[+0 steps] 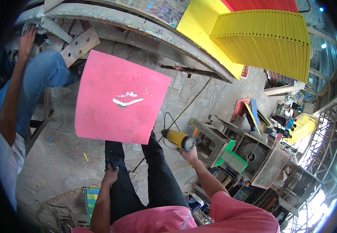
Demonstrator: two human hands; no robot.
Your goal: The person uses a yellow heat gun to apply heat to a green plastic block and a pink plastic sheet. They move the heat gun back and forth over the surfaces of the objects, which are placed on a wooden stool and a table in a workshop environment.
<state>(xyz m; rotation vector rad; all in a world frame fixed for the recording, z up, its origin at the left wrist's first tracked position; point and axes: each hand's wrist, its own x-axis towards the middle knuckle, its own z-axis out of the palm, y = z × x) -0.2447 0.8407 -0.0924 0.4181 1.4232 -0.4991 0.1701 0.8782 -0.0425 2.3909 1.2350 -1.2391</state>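
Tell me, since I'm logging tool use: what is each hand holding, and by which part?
The right hand grips a yellow heat gun by its handle below the barrel. The left hand holds nothing; it rests on the left thigh.

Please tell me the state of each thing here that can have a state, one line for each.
Square pink plastic sheet: resting on the knees, white scar at its centre.
Yellow heat gun: held, nozzle off the sheet.
Right hand: gripping the gun.
Left hand: on the thigh.

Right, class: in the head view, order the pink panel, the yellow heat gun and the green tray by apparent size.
1. Pink panel, by far the largest.
2 and 3. Yellow heat gun and green tray look alike; the tray lies farther off, so unranked.
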